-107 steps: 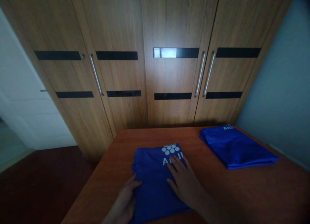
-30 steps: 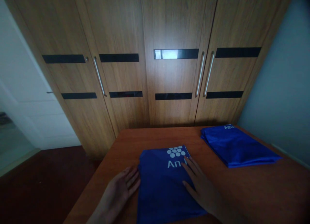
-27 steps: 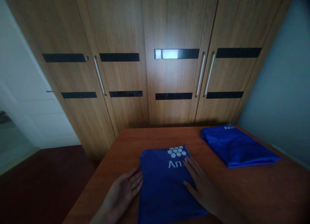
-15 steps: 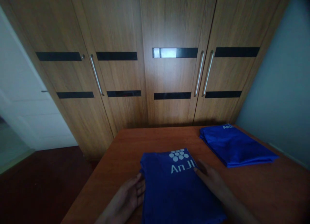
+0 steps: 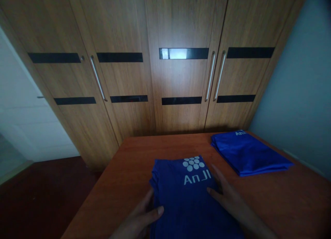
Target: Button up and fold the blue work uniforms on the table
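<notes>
Cloth sits in from the table's left edge. Left hand is half-curled on it, can't tell if gripping; right hand touches, loosely open. Second cloth: far-right corner.

A reddish-brown surface with a faint wood grain runs from the bottom of the view to a straight far edge at 12 o'clock, its 11 o'clock corner rounded. Toward 6 o'clock is a folded blue cloth, layers bunched at its 10 o'clock corner, pale circles and lettering toward 1 o'clock; whether its whole underside rests down cannot be told. Apart from it, at about 2 o'clock, lies a second blue cloth, folded flat, more pale print at its 12 o'clock end.
</notes>
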A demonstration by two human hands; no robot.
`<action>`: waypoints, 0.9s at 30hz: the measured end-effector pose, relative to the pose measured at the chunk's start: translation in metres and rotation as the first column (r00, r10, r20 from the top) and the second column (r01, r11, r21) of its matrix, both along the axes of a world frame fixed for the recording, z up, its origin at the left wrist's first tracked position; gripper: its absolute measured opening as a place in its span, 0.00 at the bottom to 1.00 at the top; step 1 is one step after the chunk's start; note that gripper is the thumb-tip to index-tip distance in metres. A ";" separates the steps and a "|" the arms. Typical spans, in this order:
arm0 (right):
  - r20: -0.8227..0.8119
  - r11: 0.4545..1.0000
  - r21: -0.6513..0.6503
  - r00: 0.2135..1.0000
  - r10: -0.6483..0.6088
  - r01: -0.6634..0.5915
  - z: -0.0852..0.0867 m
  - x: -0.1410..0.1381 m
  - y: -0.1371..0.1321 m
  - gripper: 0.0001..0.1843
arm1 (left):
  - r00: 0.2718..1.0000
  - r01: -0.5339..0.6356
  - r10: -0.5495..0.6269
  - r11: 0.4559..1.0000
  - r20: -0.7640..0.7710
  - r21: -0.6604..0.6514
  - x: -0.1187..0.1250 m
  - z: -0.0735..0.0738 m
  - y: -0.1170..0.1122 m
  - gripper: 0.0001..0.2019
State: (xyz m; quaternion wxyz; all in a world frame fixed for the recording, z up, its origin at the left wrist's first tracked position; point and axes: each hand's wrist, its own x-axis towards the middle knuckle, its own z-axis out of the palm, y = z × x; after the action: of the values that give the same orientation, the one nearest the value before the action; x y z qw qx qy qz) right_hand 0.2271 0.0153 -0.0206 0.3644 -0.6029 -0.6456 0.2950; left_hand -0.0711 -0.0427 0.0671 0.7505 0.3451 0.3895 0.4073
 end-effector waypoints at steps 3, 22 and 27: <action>-0.046 1.000 -0.001 0.999 0.008 -0.008 0.003 -0.005 -0.008 0.46 | 0.999 0.008 -0.006 0.999 0.039 -0.042 0.003 -0.006 0.002 0.40; 0.154 0.974 0.187 0.975 -0.158 0.128 0.081 0.179 0.083 0.46 | 0.954 0.108 -0.164 0.968 0.249 0.227 0.188 -0.029 0.140 0.34; 0.372 0.936 0.319 0.888 -0.270 0.150 0.112 0.253 0.135 0.42 | 0.913 0.076 -0.154 0.974 0.378 0.213 0.269 -0.028 0.189 0.32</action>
State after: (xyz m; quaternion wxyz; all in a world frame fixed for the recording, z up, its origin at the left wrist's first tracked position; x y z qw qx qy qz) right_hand 0.4799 0.1499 0.0911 0.3327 -0.6600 -0.6731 0.0254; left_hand 0.1978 0.1461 0.0395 0.7987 0.3504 0.1688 0.4591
